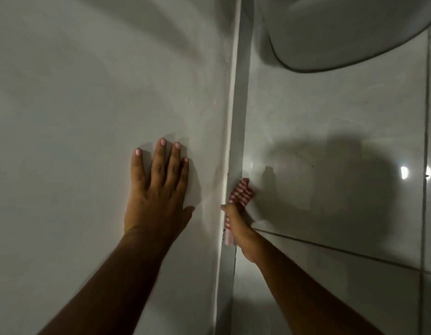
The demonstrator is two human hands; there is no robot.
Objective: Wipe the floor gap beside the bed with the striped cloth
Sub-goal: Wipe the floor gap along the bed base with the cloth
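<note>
A red-and-white striped cloth [242,193] is pressed into the narrow floor gap [240,112] along the bed's right edge. My right hand [236,222] is shut on the cloth, low in the gap, and its fingers are mostly hidden by the fabric. A second bit of the cloth shows below the hand. My left hand [159,187] lies flat with fingers spread on the pale bed surface [88,105], holding nothing, a short way left of the gap.
Glossy grey floor tiles [330,117] with dark grout lines lie right of the gap. A large pale rounded object [342,27] stands on the floor at the top right. My shadow falls on the tiles to the right.
</note>
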